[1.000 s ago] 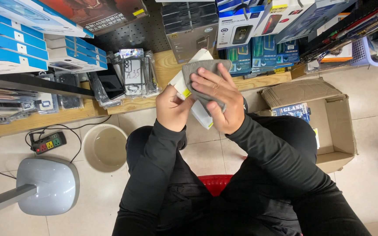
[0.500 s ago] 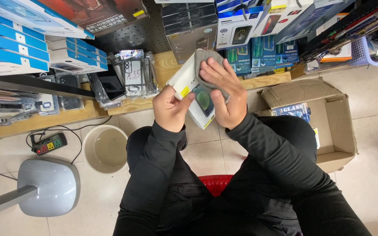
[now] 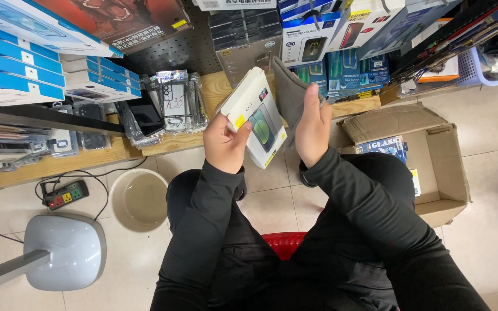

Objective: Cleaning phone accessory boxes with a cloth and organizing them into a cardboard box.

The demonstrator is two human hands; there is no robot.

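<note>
My left hand (image 3: 224, 142) grips a white flat product box (image 3: 255, 115) with a green phone picture and a yellow sticker, held tilted in front of me. My right hand (image 3: 312, 125) holds a grey cloth (image 3: 287, 92) just to the right of the box, lifted off its face. Both arms wear black sleeves. I sit on a red stool (image 3: 283, 243), partly hidden by my legs.
An open cardboard box (image 3: 442, 167) with blue packets stands on the floor at right. A beige bucket (image 3: 140, 199), a power strip (image 3: 64, 194) and a grey lamp base (image 3: 64, 259) lie at left. A low wooden shelf (image 3: 87, 156) carries stacked boxed goods.
The right hand with the cloth has come off the face of the box and moved to its right side. The box has tilted up, and its printed front now shows.
</note>
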